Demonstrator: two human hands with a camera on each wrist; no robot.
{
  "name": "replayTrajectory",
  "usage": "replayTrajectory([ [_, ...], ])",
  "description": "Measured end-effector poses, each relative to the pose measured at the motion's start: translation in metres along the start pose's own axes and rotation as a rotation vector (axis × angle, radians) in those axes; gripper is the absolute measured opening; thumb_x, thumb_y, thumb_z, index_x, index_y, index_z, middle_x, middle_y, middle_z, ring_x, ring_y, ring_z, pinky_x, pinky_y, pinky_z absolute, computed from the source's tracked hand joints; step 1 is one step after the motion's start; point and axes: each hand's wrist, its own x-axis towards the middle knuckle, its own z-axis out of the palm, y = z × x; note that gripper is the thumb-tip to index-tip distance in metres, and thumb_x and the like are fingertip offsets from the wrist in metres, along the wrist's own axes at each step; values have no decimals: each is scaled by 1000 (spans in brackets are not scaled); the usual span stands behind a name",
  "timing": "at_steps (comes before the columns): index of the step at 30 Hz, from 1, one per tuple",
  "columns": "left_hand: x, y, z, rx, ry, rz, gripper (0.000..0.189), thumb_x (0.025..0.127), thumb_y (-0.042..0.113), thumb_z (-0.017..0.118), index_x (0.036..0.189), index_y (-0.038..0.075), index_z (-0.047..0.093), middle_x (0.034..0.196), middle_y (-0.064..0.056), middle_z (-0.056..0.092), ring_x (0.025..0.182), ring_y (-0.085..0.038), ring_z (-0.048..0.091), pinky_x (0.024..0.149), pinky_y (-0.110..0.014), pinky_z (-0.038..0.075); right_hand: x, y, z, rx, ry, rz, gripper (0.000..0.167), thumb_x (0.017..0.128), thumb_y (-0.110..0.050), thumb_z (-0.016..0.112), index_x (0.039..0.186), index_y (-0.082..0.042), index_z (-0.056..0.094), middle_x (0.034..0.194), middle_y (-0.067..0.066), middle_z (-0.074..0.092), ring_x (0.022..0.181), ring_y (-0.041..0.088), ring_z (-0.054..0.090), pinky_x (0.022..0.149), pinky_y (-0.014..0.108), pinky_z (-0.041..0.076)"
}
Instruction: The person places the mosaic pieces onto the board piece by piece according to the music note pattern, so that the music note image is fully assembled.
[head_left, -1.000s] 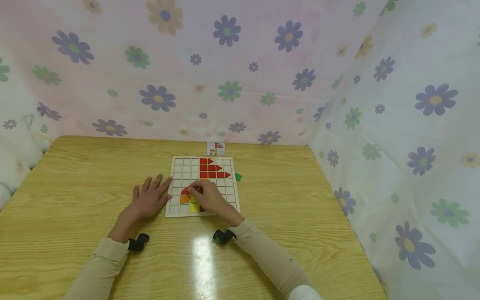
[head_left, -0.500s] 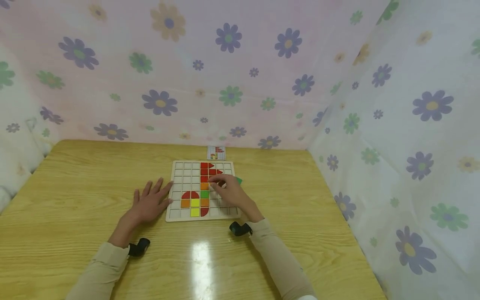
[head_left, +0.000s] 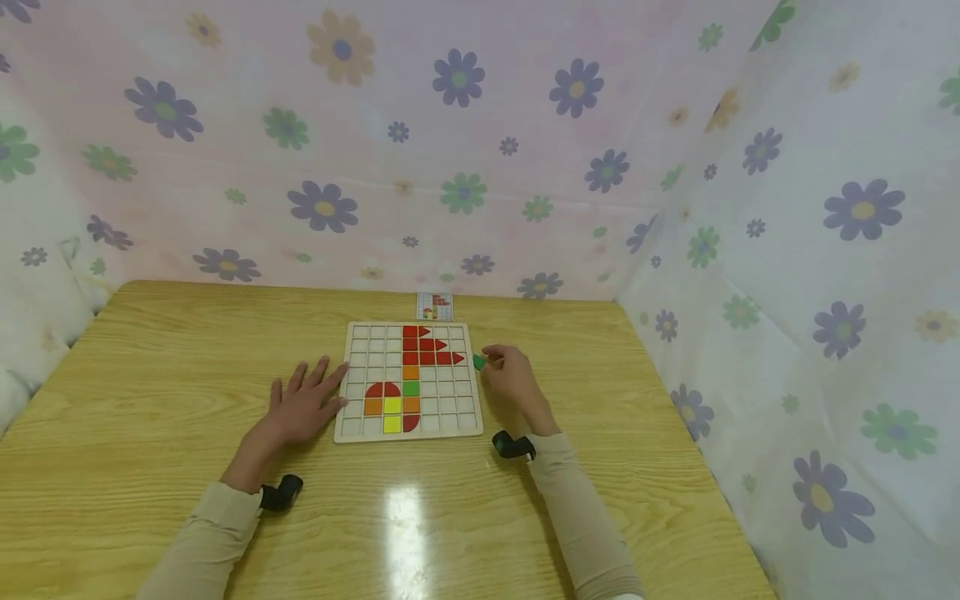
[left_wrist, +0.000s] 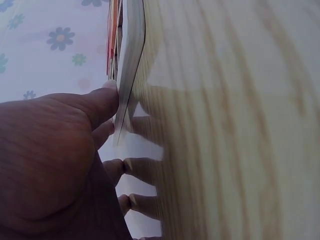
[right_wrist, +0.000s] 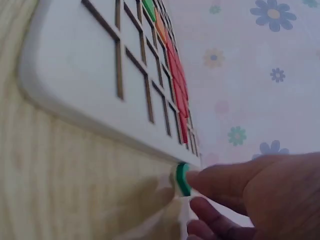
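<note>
A wooden grid board [head_left: 450,423] lies on the table, with several coloured tiles set in its squares. My left hand [head_left: 303,410] rests beside its left edge with fingers spread; the thumb [left_wrist: 102,102] touches the board's side in the left wrist view. Right of the board, my right hand [head_left: 513,379] has its fingers curled at a small green piece [right_wrist: 182,179], thumb tip against it. The piece is low at the table surface, partly covered by the fingertips. Red tiles [head_left: 427,358] ending in triangles form rows in the upper part; orange [head_left: 411,372], green and yellow tiles [head_left: 392,424] sit lower.
A small printed card [head_left: 435,306] with a coloured grid pattern lies behind the board. Flowered cloth [head_left: 465,150] hangs behind and to the sides of the wooden table [head_left: 337,542]. A black wrist device [head_left: 512,445] sits at each sleeve.
My right hand has moved from the red curved tile on the board's lower left, rightward across the board, to the green piece. The left hand has stayed by the left edge.
</note>
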Motion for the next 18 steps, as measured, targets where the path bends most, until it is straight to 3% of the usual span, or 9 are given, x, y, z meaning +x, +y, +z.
replayTrajectory([
  [4,0,-1,0,-2,-11,-8,64,109,34,49,161,5,28,166,-30,8,150,-58,-4,110,-79,-9,1,6,1,13,-57,-10,41,95,-1,63,136,4,62,125,23,64,109,35,62,92,48,53],
  [9,-1,0,-2,-1,-20,-13,63,109,33,49,161,5,27,166,-30,7,150,-58,-5,110,-78,-10,3,9,4,24,-55,-21,37,96,-6,67,132,1,66,124,20,66,107,32,62,91,47,53],
  [18,-2,5,-5,-14,-25,-10,62,109,32,49,160,4,28,166,-30,8,150,-58,-6,110,-78,-10,6,11,6,26,-5,-36,11,92,-3,73,102,0,76,97,13,72,82,21,61,71,30,51],
])
